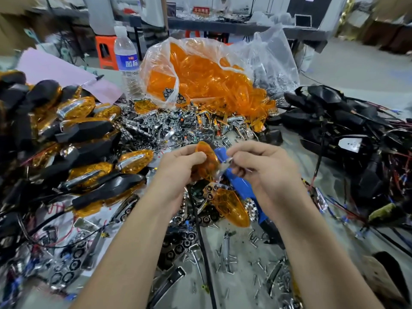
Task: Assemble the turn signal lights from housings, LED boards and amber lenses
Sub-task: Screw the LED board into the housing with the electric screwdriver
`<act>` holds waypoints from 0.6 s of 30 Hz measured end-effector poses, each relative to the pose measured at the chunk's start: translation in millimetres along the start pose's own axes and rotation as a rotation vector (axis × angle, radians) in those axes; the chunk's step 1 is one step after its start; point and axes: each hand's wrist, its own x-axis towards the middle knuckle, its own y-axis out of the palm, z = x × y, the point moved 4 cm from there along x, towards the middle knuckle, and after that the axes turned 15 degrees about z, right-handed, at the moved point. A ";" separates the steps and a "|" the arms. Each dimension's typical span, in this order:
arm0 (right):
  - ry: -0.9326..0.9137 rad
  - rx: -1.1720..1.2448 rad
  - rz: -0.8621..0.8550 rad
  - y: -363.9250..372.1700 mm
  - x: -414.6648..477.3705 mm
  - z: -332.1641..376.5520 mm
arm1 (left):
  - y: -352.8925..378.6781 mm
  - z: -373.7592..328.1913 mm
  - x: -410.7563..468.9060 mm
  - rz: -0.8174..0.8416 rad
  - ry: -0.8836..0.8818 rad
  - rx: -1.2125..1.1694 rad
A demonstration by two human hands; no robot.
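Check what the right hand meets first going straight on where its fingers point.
Probably the amber lens gripped by the left hand; the right hand, pinching a small chrome piece, points at it. Depth unclear.

- Bright, even indoor light, seemingly from overhead; shadows on the table point(296, 152) are soft and faint.
- White glare streaks the clear plastic bag point(274, 54); chrome parts point(178, 123) glint.
- Amber lenses point(200, 81) glow saturated orange.
- Wide-angle distortion bends and smears the edges, worst at the left corners.
- The background is blurred.
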 end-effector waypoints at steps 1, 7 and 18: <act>0.020 0.001 0.066 2.0 -2.4 -1.4 | -0.7 -1.1 0.4 0.001 0.007 0.003; 0.087 0.000 -0.021 2.1 -4.7 -10.7 | 11.8 -3.0 -5.4 0.221 -0.020 0.065; 0.020 -0.163 -0.349 7.2 -12.2 -9.3 | 16.3 -3.6 -7.3 0.293 0.118 0.043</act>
